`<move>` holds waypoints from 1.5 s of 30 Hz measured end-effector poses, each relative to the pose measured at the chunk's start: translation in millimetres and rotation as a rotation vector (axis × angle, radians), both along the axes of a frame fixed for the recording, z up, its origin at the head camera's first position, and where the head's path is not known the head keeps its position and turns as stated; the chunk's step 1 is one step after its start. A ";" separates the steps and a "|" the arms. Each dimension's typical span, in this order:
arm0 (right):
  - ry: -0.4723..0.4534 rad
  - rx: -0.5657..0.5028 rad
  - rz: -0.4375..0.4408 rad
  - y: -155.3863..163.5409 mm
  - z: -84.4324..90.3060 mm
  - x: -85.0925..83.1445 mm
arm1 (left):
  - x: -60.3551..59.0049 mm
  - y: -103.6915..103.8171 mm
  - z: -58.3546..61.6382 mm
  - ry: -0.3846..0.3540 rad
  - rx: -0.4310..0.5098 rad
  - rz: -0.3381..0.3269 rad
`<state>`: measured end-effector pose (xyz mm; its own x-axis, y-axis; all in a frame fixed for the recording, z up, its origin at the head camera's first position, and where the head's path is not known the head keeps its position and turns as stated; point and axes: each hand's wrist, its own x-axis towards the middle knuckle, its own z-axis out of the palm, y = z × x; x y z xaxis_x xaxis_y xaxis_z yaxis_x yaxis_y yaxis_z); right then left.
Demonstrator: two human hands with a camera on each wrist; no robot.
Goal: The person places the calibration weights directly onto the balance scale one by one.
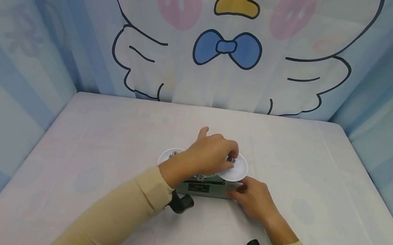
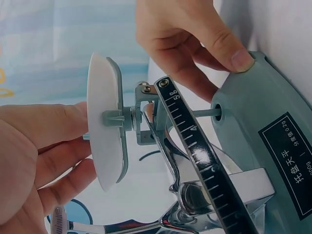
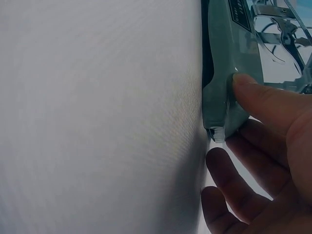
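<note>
A pan balance with a grey-green base (image 2: 263, 112) and a dark graduated beam (image 2: 195, 141) stands on the table. My left hand (image 1: 210, 154) reaches across the balance to its right white pan (image 1: 238, 172). Between the left thumb and index finger, a small dark metallic piece (image 1: 231, 159) is pinched at the pan; its exact kind is unclear. In the left wrist view the pan (image 2: 100, 156) hides those fingertips. My right hand (image 3: 278, 146) grips the base's right end, thumb on the front face and fingers behind. Small metal things (image 1: 174, 153) show at the left pan (image 1: 165, 157).
The balance stands on a white-covered table (image 1: 107, 220). Behind it hangs a curtain (image 1: 221, 88) with a cartoon figure, and printed curtains enclose both sides. Dark wrist-camera mounts (image 1: 182, 203) stick out from both sleeves.
</note>
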<state>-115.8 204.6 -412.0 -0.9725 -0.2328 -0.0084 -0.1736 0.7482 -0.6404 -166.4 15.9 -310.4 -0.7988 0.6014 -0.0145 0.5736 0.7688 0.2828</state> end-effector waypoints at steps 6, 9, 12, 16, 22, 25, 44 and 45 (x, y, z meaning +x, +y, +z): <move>0.002 -0.005 0.003 0.0 -0.1 0.4 | 0.5 0.6 0.3 -0.001 -0.008 0.001; 0.006 -0.002 0.004 0.2 -0.4 0.2 | 0.7 0.6 0.5 -0.003 -0.008 0.006; 0.007 -0.006 0.004 0.7 -0.7 -0.2 | 0.7 0.2 1.6 -0.004 0.001 0.012; 0.008 -0.010 0.003 1.1 -1.0 -0.8 | 0.8 -0.7 4.2 -0.008 0.019 0.017; 0.016 -0.001 0.008 0.9 -0.5 -1.3 | 1.1 -0.5 4.6 -0.021 0.022 0.017; 0.014 -0.003 0.005 0.7 -0.7 -1.6 | 0.7 0.4 3.3 -0.025 0.015 0.014; 0.009 -0.008 -0.008 0.2 -1.0 -0.3 | 0.3 4.7 -0.3 -0.005 -0.012 0.017; 0.008 -0.007 -0.007 0.3 -1.1 -0.3 | 0.5 5.4 -0.4 -0.004 -0.011 0.018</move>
<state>-116.1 204.9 -413.1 -0.9741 -0.2262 0.0014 -0.1738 0.7447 -0.6444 -165.9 21.2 -310.8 -0.8096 0.5865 -0.0243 0.5584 0.7822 0.2764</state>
